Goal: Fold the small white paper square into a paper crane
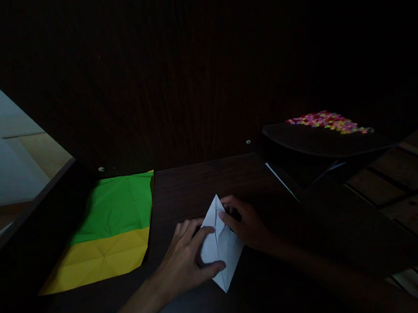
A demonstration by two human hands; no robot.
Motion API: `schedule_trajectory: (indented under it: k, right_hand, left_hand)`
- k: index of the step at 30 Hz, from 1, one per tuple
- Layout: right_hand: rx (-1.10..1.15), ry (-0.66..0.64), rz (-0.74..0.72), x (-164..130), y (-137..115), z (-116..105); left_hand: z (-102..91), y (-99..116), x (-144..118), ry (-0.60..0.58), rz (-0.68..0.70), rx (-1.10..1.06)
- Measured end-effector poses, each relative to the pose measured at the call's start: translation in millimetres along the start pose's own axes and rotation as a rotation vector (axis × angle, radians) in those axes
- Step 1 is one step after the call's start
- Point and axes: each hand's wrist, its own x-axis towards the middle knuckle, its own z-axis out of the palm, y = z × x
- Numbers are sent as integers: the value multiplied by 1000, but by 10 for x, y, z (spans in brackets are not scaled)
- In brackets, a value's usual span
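Your left hand (185, 258) lies flat and spread on a folded, kite-shaped piece of white paper (220, 247), which rests on the dark wooden tabletop (197, 182) straight in front of you, a little right of centre. The fingers of that hand press along the paper's left edge, and the thumb reaches across its lower part, pinning it to the wood. Your right hand (248, 224) comes in from the other side, its fingers curled, with the fingertips (225, 218) pinching or pressing the upper right edge of the same paper near its top point. Both hands touch the sheet; neither lifts it clear of the table. The paper's narrow lower tip points toward you and its upper tip points away.

To your left, well apart from the hands, a large creased sheet of paper, green on the far part and yellow on the near part (108, 232), lies flat on the table. To your right and farther back sits a dark tray or box (304, 141) holding a heap of small pink, yellow and red bits (328, 121); the light is too dim to tell what they are. A pale slatted wooden surface (412, 175) shows beyond the table's right edge.
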Motion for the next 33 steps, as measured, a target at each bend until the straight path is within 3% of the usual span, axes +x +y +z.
schedule_trajectory:
  k: [18,26,33]
  right_hand:
    - [55,74,49,-28,19,-10]
    - [147,22,38,-4,42,-34]
    - [148,90,91,28,42,-26]
  left_hand:
    - [-3,81,-4,-19,31,-40]
    - [-21,48,-2,-43,17,-71]
    - [-56,68,10,-43,29,-75]
